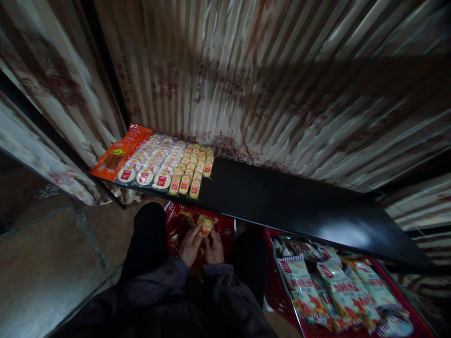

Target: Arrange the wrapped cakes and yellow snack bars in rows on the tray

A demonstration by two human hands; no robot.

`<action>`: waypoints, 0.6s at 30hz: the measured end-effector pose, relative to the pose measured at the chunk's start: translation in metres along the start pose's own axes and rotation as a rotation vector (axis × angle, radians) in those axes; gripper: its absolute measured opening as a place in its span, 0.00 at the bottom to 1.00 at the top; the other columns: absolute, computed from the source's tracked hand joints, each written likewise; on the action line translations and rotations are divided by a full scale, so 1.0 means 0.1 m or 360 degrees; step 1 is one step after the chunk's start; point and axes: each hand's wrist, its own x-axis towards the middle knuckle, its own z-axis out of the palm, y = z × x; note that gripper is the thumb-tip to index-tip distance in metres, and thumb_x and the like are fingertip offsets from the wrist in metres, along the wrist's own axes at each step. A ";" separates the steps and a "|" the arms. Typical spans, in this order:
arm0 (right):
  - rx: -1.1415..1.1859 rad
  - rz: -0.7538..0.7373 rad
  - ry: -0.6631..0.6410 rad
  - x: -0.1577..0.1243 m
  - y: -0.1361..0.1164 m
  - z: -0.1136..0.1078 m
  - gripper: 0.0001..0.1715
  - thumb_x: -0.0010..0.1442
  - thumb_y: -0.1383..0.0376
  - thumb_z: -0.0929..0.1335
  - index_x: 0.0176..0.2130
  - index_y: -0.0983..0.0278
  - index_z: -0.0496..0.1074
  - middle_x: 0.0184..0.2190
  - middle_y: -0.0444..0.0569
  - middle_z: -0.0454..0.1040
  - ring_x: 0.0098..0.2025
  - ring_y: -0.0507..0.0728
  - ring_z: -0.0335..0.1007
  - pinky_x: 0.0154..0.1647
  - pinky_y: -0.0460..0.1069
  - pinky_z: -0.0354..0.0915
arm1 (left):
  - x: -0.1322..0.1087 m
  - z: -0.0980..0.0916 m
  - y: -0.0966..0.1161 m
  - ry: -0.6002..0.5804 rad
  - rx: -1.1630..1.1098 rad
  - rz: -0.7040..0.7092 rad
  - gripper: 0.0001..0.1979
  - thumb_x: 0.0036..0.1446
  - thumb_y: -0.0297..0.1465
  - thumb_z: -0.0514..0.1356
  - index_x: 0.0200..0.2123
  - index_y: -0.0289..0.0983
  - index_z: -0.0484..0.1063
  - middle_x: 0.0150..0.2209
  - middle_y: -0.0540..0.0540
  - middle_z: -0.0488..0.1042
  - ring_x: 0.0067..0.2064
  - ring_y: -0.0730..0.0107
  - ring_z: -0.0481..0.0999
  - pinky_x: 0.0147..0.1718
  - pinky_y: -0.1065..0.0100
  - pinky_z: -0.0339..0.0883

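A small yellow wrapped snack cake (pixel 206 226) is pinched between my two hands, over a red basket (pixel 228 230) that sits between my knees. My left hand (pixel 190 245) grips its left side with thumb and fingers. From the right, the fingers of my right hand (pixel 214 249) press against the wrapper. Other wrapped pieces lie in the dim basket, too dark to make out well. Just beyond, rows of matching yellow wrapped cakes (pixel 184 184) stand on a black shelf (pixel 268 192); the front right column is shorter than those beside it.
Left of the yellow cakes are rows of round white wrapped cakes (pixel 144 176) and orange snack packets (pixel 118 155). A second red basket (pixel 280 286) at the lower right holds several white snack bags (pixel 336 281). Behind the shelf hangs a striped curtain (pixel 218 84); dark posts stand at left.
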 end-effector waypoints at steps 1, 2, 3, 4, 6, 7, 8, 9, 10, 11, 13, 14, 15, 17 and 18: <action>-0.0027 -0.0040 0.0037 0.02 -0.08 -0.02 0.26 0.55 0.51 0.66 0.47 0.64 0.76 0.50 0.61 0.74 0.55 0.66 0.69 0.59 0.61 0.63 | 0.02 -0.01 0.07 0.0010 0.0034 0.0067 0.24 0.61 0.38 0.49 0.56 0.37 0.71 0.59 0.41 0.69 0.62 0.58 0.66 0.64 0.57 0.58; -0.0034 -0.0076 0.0072 0.05 -0.17 -0.04 0.27 0.56 0.51 0.66 0.48 0.64 0.75 0.50 0.61 0.74 0.54 0.66 0.69 0.59 0.61 0.63 | 0.04 -0.01 0.13 0.0033 0.0075 0.0132 0.24 0.61 0.38 0.50 0.57 0.37 0.70 0.59 0.41 0.69 0.62 0.60 0.66 0.64 0.58 0.58; -0.0012 -0.0107 0.0099 0.08 -0.26 -0.05 0.28 0.57 0.51 0.65 0.50 0.64 0.74 0.50 0.60 0.73 0.54 0.65 0.69 0.57 0.60 0.64 | 0.06 -0.02 0.20 0.0068 0.0126 0.0189 0.24 0.61 0.38 0.50 0.58 0.38 0.69 0.59 0.42 0.69 0.62 0.61 0.66 0.64 0.59 0.57; 0.0033 -0.0127 0.0121 0.12 -0.35 -0.06 0.29 0.57 0.51 0.66 0.53 0.63 0.72 0.51 0.59 0.73 0.53 0.64 0.70 0.56 0.58 0.66 | 0.09 -0.03 0.26 0.0106 0.0186 0.0229 0.25 0.61 0.38 0.50 0.59 0.38 0.69 0.59 0.42 0.69 0.61 0.62 0.66 0.64 0.59 0.57; 0.0137 -0.0129 0.0144 0.22 -0.51 -0.07 0.31 0.56 0.51 0.67 0.56 0.61 0.69 0.51 0.56 0.74 0.50 0.62 0.71 0.52 0.55 0.68 | 0.18 -0.03 0.37 0.0187 0.0300 0.0263 0.24 0.61 0.37 0.51 0.59 0.39 0.68 0.56 0.41 0.69 0.60 0.63 0.66 0.63 0.61 0.57; 0.0164 -0.0112 0.0163 0.28 -0.57 -0.07 0.31 0.56 0.52 0.68 0.56 0.61 0.69 0.50 0.55 0.75 0.49 0.62 0.72 0.51 0.55 0.68 | 0.23 -0.03 0.42 0.0214 0.0343 0.0269 0.24 0.61 0.37 0.50 0.59 0.38 0.69 0.55 0.41 0.69 0.59 0.63 0.67 0.63 0.61 0.58; 0.0166 -0.0093 0.0187 0.34 -0.63 -0.07 0.30 0.55 0.52 0.68 0.55 0.61 0.70 0.48 0.54 0.75 0.47 0.62 0.73 0.50 0.55 0.68 | 0.29 -0.02 0.46 0.0230 0.0372 0.0272 0.24 0.61 0.36 0.50 0.59 0.37 0.69 0.54 0.40 0.69 0.58 0.62 0.67 0.62 0.61 0.58; 0.0150 -0.0080 0.0214 0.41 -0.67 -0.07 0.29 0.54 0.53 0.68 0.53 0.61 0.71 0.47 0.54 0.76 0.47 0.62 0.73 0.50 0.55 0.68 | 0.35 -0.01 0.50 0.0238 0.0389 0.0272 0.24 0.61 0.35 0.50 0.58 0.36 0.69 0.54 0.39 0.70 0.58 0.62 0.67 0.62 0.60 0.59; 0.0129 -0.0075 0.0232 0.49 -0.70 -0.07 0.28 0.54 0.53 0.68 0.51 0.62 0.71 0.46 0.54 0.77 0.46 0.62 0.73 0.51 0.55 0.67 | 0.42 0.00 0.54 0.0252 0.0396 0.0270 0.24 0.61 0.34 0.49 0.58 0.36 0.69 0.53 0.39 0.70 0.58 0.61 0.67 0.62 0.60 0.58; 0.0116 -0.0078 0.0240 0.57 -0.72 -0.07 0.27 0.53 0.53 0.68 0.50 0.62 0.72 0.45 0.54 0.77 0.46 0.62 0.73 0.51 0.56 0.67 | 0.49 0.02 0.56 0.0269 0.0396 0.0269 0.23 0.61 0.33 0.48 0.57 0.35 0.69 0.54 0.39 0.70 0.58 0.61 0.67 0.62 0.60 0.58; 0.0120 -0.0094 0.0240 0.75 -0.76 -0.07 0.26 0.53 0.53 0.68 0.49 0.63 0.72 0.45 0.54 0.77 0.46 0.61 0.72 0.52 0.55 0.66 | 0.61 0.07 0.61 0.0295 0.0372 0.0278 0.23 0.62 0.32 0.47 0.56 0.35 0.69 0.55 0.39 0.70 0.58 0.61 0.67 0.63 0.59 0.58; 0.0126 -0.0100 0.0245 0.84 -0.77 -0.07 0.25 0.53 0.53 0.68 0.48 0.63 0.72 0.45 0.54 0.77 0.45 0.61 0.72 0.52 0.55 0.66 | 0.67 0.10 0.63 0.0301 0.0352 0.0282 0.22 0.62 0.31 0.47 0.56 0.35 0.69 0.55 0.39 0.70 0.58 0.61 0.67 0.63 0.59 0.58; 0.0119 -0.0103 0.0263 0.93 -0.77 -0.06 0.25 0.53 0.54 0.67 0.48 0.64 0.72 0.45 0.54 0.76 0.45 0.60 0.72 0.52 0.55 0.66 | 0.73 0.13 0.65 0.0303 0.0329 0.0280 0.22 0.61 0.31 0.48 0.56 0.35 0.69 0.56 0.39 0.70 0.59 0.61 0.67 0.63 0.59 0.58; 0.0064 -0.0099 0.0325 1.10 -0.77 -0.05 0.25 0.52 0.54 0.68 0.47 0.65 0.73 0.44 0.55 0.76 0.45 0.61 0.71 0.52 0.55 0.66 | 0.83 0.19 0.67 0.0305 0.0290 0.0248 0.21 0.61 0.31 0.49 0.55 0.35 0.69 0.58 0.39 0.69 0.60 0.61 0.66 0.64 0.58 0.56; 0.0044 -0.0090 0.0344 1.17 -0.76 -0.03 0.24 0.52 0.55 0.68 0.46 0.65 0.73 0.44 0.55 0.75 0.45 0.61 0.71 0.52 0.55 0.65 | 0.88 0.21 0.69 0.0310 0.0282 0.0220 0.21 0.60 0.31 0.50 0.55 0.34 0.70 0.59 0.38 0.68 0.62 0.61 0.65 0.65 0.58 0.55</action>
